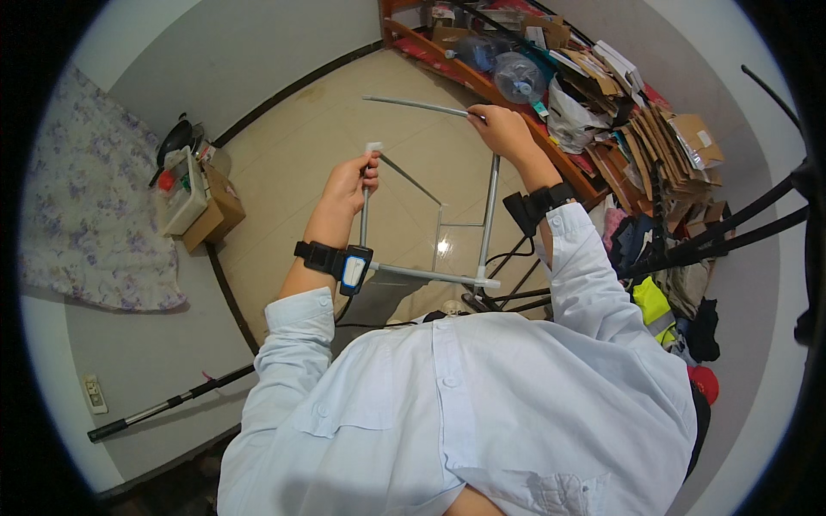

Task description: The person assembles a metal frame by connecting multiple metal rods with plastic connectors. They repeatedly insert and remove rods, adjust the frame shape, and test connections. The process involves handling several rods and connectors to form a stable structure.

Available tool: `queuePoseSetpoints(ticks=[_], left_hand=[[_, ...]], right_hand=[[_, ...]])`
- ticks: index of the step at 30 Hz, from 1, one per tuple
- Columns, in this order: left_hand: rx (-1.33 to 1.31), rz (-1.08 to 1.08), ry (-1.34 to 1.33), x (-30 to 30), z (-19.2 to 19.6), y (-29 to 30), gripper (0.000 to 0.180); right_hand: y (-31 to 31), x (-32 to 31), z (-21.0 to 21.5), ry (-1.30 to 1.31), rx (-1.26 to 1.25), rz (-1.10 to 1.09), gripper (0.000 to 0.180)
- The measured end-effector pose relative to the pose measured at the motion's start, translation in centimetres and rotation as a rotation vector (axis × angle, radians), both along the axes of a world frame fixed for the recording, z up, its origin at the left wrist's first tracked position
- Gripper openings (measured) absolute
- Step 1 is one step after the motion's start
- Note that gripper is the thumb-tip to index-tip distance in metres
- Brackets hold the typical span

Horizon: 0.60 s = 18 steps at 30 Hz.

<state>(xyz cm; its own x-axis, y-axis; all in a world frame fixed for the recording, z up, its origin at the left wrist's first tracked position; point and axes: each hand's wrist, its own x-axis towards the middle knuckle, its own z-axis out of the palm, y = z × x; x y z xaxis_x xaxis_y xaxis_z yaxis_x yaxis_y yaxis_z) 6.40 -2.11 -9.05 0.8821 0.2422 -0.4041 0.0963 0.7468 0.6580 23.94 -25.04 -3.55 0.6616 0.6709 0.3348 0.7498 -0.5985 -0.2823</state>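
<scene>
Honestly can't read a single word or number anywhere in this one. Closest I get is a pale label-like patch on the stacked cardboard [695, 142] over on the right, but any print on it is too small to make out. Farther back there's a box with a white patch [535, 36] on it, same deal. The small white and teal tag [540, 109] just beside the clear jug [519, 79] is a blur too. Can't make out any lettering on the wrist gadget's white, blue-edged face [353, 270] either.
</scene>
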Motion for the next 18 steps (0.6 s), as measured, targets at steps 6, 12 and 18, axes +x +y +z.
queuePoseSetpoints(ticks=[6,12,18], left_hand=[[0.005,0.047,0.051,0.0,-1.2,-0.1,0.017],[-0.002,0.037,0.099,0.3,-3.3,-0.4,0.016],[0.070,0.075,0.073,0.7,-3.8,-2.3,0.016]], right_hand=[[-1.6,0.9,-0.2,0.098,-0.110,-0.032,0.026],[-1.3,0.7,1.2,0.235,-0.117,-0.037,0.027],[-0.4,-1.3,3.3,0.229,-0.168,0.023,0.027]])
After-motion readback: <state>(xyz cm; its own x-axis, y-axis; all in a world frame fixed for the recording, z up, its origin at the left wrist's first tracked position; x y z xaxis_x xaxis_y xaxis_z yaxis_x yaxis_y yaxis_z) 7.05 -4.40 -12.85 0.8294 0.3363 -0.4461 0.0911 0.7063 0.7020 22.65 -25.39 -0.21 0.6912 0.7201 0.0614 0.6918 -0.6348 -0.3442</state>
